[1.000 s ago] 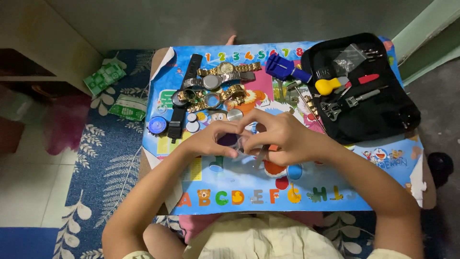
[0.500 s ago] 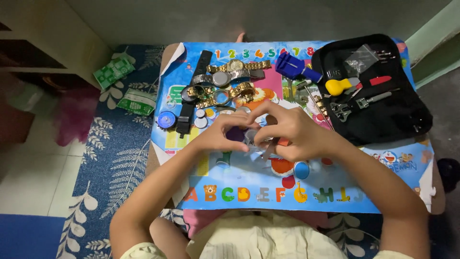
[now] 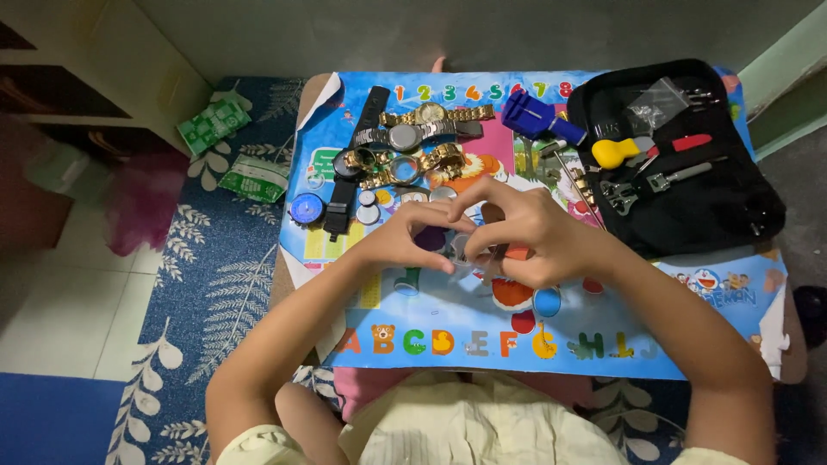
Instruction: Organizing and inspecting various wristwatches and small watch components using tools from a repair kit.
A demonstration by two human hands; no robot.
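While both hands meet at the middle of the table, the left hand (image 3: pixel 405 241) and right hand (image 3: pixel 525 237) pinch a small watch part (image 3: pixel 457 250) between their fingertips, braced close together, likely to keep it steady; the part is mostly hidden. Beyond them lies a pile of watches (image 3: pixel 413 146), with a blue tool (image 3: pixel 538 120) beside a black tool case (image 3: pixel 689 172). Everything sits on a bright alphabet mat (image 3: pixel 689 344), above a blue leaf-patterned rug (image 3: pixel 207 301).
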